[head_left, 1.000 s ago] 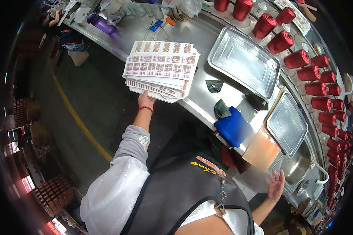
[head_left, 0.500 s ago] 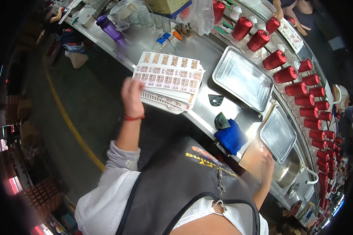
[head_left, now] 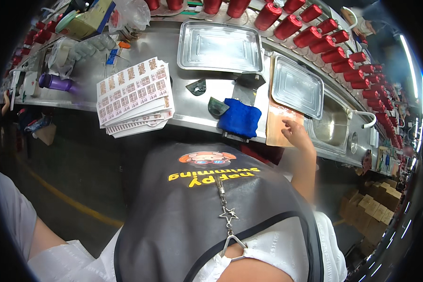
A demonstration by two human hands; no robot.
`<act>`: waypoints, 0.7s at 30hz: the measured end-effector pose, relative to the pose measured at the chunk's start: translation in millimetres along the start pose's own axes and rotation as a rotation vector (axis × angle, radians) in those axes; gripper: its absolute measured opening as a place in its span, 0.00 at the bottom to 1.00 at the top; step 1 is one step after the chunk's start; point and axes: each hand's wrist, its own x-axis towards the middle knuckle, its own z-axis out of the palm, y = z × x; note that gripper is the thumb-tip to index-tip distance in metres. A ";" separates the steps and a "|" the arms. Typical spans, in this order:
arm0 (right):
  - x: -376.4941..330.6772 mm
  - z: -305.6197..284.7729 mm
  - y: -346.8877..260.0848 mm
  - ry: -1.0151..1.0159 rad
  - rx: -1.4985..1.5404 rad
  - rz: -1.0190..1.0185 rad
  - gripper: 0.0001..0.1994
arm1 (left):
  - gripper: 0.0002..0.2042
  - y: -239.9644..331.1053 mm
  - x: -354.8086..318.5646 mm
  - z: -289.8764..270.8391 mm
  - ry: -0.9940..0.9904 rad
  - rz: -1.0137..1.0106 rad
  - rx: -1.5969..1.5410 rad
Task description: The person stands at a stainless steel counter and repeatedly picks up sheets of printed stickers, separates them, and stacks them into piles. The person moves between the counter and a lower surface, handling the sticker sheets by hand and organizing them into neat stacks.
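My right hand (head_left: pixel 294 135) is over the near edge of a tan board (head_left: pixel 279 131) on the metal counter, fingers loosely bent and apart, holding nothing I can see. It cannot be told whether the fingertips touch the board. A clear rectangular tray (head_left: pixel 298 87) overlaps the board's far part. Left of the board lies a blue cloth (head_left: pixel 239 117) with a dark green curved piece (head_left: pixel 217 107) against it. A similar dark piece (head_left: pixel 196 87) rests farther left. My left hand is out of view; only the arm shows at lower left. A stack of printed sticker sheets (head_left: pixel 135 96) overhangs the counter's front edge.
A larger clear tray (head_left: pixel 221 46) stands behind the dark pieces. Red thread-like spools (head_left: pixel 308 36) line the far side. A sink basin (head_left: pixel 331 123) with a white tap (head_left: pixel 364 117) is to the right. At left are a purple bottle (head_left: pixel 56 82) and glass jars (head_left: pixel 91 46).
The view has swung to the right. My left hand has come off the sticker sheets and left the picture. My right hand stays by the tan board, now sharper.
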 end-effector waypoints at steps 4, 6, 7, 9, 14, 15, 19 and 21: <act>-23.7 -22.5 -15.6 -0.149 0.121 0.147 0.22 | 0.10 9.1 8.8 6.8 -0.074 -0.009 0.036; -27.5 -42.7 -24.8 -0.168 0.403 -0.019 0.23 | 0.09 12.4 4.4 8.4 -0.096 -0.030 0.051; -28.8 -53.0 -31.1 -0.160 0.617 -0.173 0.23 | 0.09 14.1 2.2 9.7 -0.096 -0.043 0.055; -14.6 -57.2 -39.0 -0.282 1.324 -0.607 0.21 | 0.09 18.3 0.8 8.3 -0.101 -0.055 0.068; 62.7 -9.0 -37.5 0.258 -0.294 -0.364 0.16 | 0.08 33.8 2.0 -4.4 -0.098 -0.037 0.106; 78.9 3.3 -37.7 0.185 -0.120 -0.391 0.18 | 0.08 37.9 0.5 -8.7 -0.091 -0.033 0.111; 95.2 40.6 -114.1 -0.134 0.055 -0.415 0.18 | 0.07 52.4 -2.7 -35.3 -0.062 -0.016 0.153; 98.2 38.1 -131.4 -0.227 -0.119 -0.510 0.19 | 0.07 59.2 -6.8 -51.1 0.002 0.017 0.173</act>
